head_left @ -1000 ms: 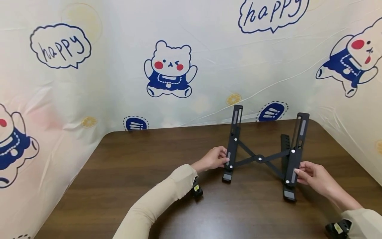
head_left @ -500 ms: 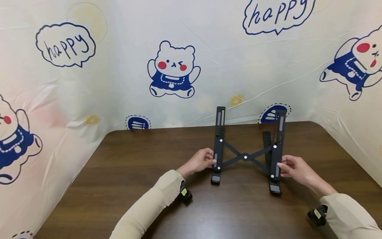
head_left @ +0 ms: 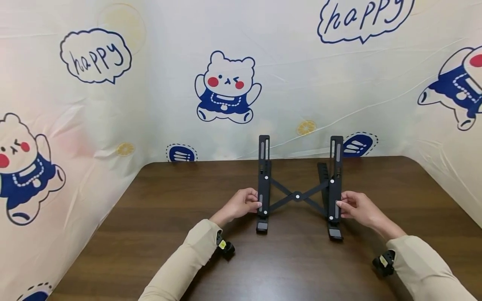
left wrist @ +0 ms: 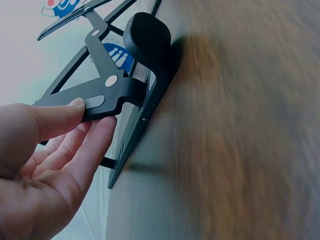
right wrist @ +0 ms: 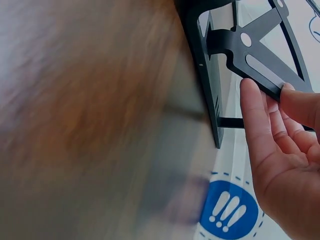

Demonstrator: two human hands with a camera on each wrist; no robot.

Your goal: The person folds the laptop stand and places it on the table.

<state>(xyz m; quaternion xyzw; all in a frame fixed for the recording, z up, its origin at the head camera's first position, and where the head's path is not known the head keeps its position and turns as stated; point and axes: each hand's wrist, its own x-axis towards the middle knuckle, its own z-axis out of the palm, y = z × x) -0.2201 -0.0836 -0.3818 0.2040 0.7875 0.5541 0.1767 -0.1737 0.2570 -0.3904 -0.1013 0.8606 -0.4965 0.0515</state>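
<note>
A black folding laptop stand (head_left: 297, 196) stands unfolded on the table, its two side rails joined by crossed bars with a round pivot. My left hand (head_left: 239, 204) pinches the left rail near its front end, thumb on top at the grey pad and fingers beneath, as the left wrist view shows (left wrist: 60, 145). On the other side my right hand (head_left: 359, 207) pinches the right rail in the same way; in the right wrist view its thumb and fingers (right wrist: 257, 115) meet at the rail's edge. Hooked front lips of the stand point toward me.
The brown wooden table (head_left: 180, 259) reaches back to a pale curtain (head_left: 165, 96) printed with bears and the word happy. A small black camera (head_left: 226, 248) is strapped on the left wrist, another camera (head_left: 384, 263) on the right.
The stand has moved left across the table with both hands on it, and has turned to face more squarely forward. The head view has swung slightly left.
</note>
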